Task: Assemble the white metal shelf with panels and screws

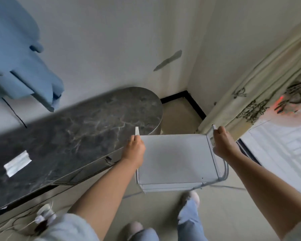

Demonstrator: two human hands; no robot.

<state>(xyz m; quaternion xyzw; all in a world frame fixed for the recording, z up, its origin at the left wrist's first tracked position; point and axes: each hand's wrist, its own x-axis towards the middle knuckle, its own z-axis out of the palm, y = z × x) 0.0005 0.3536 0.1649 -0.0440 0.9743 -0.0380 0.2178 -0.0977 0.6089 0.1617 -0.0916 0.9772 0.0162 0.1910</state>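
Note:
The white metal shelf (176, 157) is held in the air in front of me, its top panel facing up, with rounded frame tubes showing at its near corners and a lower panel edge beneath. My left hand (135, 150) grips the shelf's left frame, near the far corner. My right hand (222, 145) grips the right frame at the far corner, thumb on top. The shelf hangs above the beige floor, just right of the dark table. No loose screws or panels show.
A dark marble-pattern table (68, 136) with a rounded end stands left, a small white packet (17, 163) on it. Blue clothing (19, 58) hangs on the wall. A printed curtain (261, 94) and a window lie right. Cables (42, 216) lie on the floor by my feet.

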